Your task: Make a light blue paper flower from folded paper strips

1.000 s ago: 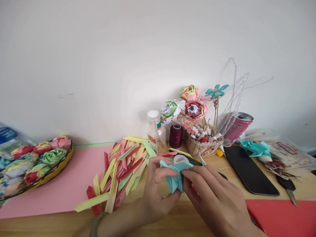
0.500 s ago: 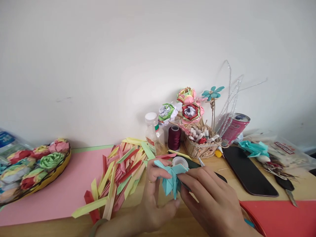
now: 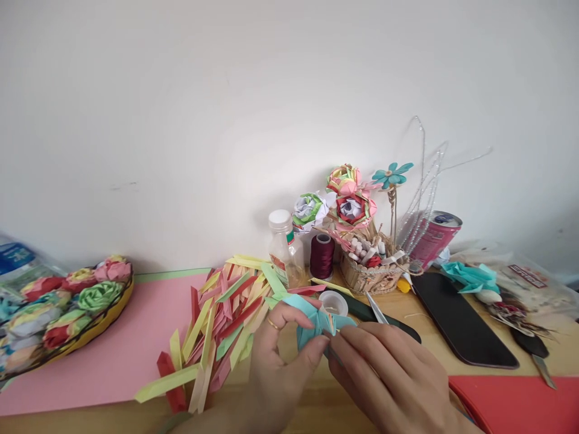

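Between my hands is a folded light-blue paper flower [image 3: 306,335], its pleated middle facing up toward me. My left hand [image 3: 283,355] pinches its left side between thumb and forefinger; a ring shows on one finger. My right hand [image 3: 389,374] grips the right side, with the fingertips partly hidden behind the paper and the knuckles. Just beyond the flower stand a small white round tub [image 3: 333,302] and a pair of scissors [image 3: 375,308]. Left of my left hand lies a heap of folded coloured paper strips [image 3: 226,319].
A basket of paper flowers [image 3: 131,289] sits at left on pink paper [image 3: 149,337]. Along the wall stand a clear bottle [image 3: 289,256], a maroon thread spool [image 3: 322,259], a woven basket [image 3: 371,279] and a pink can [image 3: 436,238]. A black phone [image 3: 465,319] and red sheet [image 3: 520,401] lie at right.
The paper flower has been turned, so its pleated middle now shows. My left thumb has come up and closed onto it. The whole view has shifted slightly.
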`<state>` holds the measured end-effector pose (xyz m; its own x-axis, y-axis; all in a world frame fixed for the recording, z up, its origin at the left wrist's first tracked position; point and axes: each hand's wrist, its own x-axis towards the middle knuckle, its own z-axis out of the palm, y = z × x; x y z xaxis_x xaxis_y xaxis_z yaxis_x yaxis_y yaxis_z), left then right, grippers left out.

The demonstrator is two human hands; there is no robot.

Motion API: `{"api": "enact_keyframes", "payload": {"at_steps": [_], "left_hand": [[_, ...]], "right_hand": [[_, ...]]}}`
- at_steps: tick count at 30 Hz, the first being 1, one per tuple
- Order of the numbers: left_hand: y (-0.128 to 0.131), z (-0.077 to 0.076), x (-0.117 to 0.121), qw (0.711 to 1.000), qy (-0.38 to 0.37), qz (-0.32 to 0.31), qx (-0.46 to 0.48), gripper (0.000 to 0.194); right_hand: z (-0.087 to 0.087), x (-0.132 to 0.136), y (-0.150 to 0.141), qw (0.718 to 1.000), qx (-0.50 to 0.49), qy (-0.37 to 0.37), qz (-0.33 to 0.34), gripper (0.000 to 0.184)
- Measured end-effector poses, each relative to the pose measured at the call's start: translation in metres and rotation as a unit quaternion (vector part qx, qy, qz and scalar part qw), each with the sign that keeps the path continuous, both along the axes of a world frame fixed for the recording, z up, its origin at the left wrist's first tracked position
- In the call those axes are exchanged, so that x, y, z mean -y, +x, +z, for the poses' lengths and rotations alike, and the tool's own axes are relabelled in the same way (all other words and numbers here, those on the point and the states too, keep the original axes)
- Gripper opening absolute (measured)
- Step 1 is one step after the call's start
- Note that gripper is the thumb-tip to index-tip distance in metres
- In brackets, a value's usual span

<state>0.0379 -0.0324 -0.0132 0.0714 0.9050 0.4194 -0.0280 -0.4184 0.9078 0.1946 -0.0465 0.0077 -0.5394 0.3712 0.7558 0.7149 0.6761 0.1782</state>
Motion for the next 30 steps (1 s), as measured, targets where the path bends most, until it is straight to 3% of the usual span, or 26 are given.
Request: {"api": "enact_keyframes", "payload": {"at_steps": [7,16,24,30], "left_hand": [[0.005,-0.005,-0.003,0.995,-0.068,0.013,0.076,0.012],[0.008,0.003,-0.002,0.982,-0.122,0.01,0.143,0.018],[0.01,-0.003,0.001,0.987,-0.106,0.012,0.123,0.017],[0.005,0.001,-0.006,0.984,-0.151,-0.011,0.096,0.014]], "right_hand": [[-0.005,-0.002,0.0,1.0,0.013,-0.024,-0.007,0.019],[0.001,-0.005,-0.005,0.999,0.016,-0.031,-0.002,0.024],[0.006,-0.001,-0.005,0.998,0.039,-0.011,0.049,0.037],[0.006,-0.005,-0.008,0.994,0.024,-0.054,0.092,0.028]]}}
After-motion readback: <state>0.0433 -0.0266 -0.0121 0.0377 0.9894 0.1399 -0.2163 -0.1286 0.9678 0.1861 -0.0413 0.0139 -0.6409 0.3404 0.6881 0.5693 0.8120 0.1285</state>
